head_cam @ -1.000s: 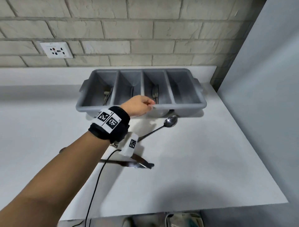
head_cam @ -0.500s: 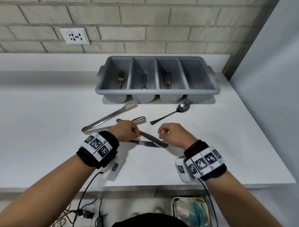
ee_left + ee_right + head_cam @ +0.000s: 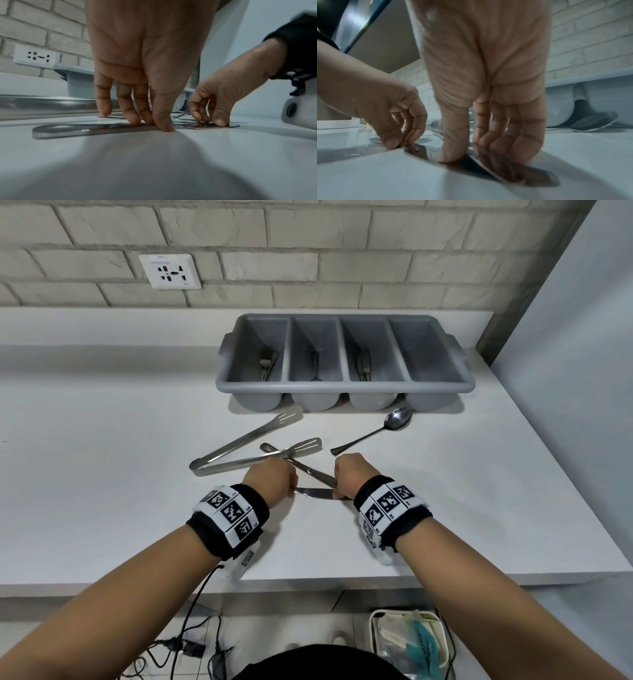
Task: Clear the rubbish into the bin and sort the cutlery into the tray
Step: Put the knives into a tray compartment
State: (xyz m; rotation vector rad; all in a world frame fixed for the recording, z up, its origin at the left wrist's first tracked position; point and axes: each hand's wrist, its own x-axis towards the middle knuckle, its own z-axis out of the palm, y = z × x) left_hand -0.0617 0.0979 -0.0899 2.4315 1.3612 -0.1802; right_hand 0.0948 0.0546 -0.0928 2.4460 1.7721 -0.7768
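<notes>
Both hands now pinch knives.

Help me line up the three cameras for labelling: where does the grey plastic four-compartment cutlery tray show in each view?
Head view: grey plastic four-compartment cutlery tray upper centre, against the brick wall, beyond both hands.
Left wrist view: its end wall left of centre, behind the left hand.
Right wrist view: its rounded undersides at the right edge.
Shared landmark: the pale brick wall behind it.

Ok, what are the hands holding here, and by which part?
Nothing is lifted yet. The left hand pinches the near knife by its handle; the right hand pinches its blade end, where the other knife crosses.
</notes>
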